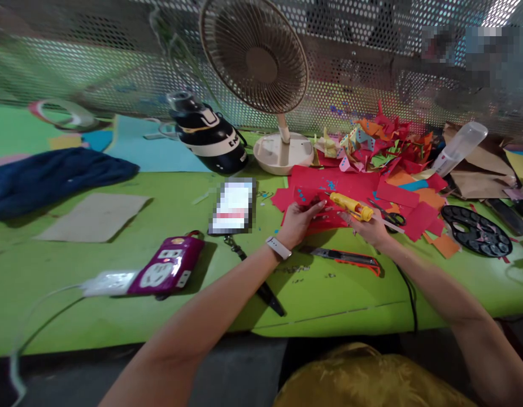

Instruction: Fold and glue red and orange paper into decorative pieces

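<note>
Red paper [301, 195], a thin, flat piece with blue dots, lies at the left hand [299, 223] over more red sheets on the smooth green counter [329, 302]. That hand's fingers are drawn narrow at its edge; whether they pinch or press, I cannot tell. At the paper's 3 to 4 o'clock, the right hand [369, 229] has its fingers wrapped around a yellow plastic glue gun [350, 206], its tip near the paper, a translucent stick poking from its back.

Black scissors [392, 217] lie at 3 o'clock; a flat-bladed cutter [346, 260] at 5. Crumpled, folded paper scraps [380, 141] heap at 2.

Farther out, a round black palette [477, 230] with shallow wells sits past 3, its contents too small to tell. A clear plastic bottle [462, 148] leans between 2 and 3. At 10, a glossy black flask [214, 141] with a white band hides its contents.
</note>
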`<action>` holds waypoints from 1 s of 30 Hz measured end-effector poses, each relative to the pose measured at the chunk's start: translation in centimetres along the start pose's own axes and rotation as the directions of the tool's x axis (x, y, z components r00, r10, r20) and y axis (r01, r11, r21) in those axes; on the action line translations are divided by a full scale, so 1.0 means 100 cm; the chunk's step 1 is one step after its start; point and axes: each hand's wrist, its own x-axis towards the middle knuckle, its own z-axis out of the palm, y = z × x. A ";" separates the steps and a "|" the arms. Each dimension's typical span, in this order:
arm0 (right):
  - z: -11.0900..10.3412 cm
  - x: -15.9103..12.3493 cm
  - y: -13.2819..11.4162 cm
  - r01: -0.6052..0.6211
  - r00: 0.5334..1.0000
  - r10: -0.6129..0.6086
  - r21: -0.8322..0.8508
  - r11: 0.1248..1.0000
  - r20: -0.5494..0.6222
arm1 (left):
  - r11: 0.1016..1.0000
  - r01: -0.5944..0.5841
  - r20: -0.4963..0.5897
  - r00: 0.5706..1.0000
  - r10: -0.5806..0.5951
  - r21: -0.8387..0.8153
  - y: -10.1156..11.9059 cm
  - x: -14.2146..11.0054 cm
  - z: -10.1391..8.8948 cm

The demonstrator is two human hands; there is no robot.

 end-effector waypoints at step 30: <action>0.002 -0.001 0.001 -0.040 0.999 0.041 0.079 0.996 -0.012 | 1.000 -0.016 0.022 1.000 0.016 0.025 0.000 -0.001 -0.001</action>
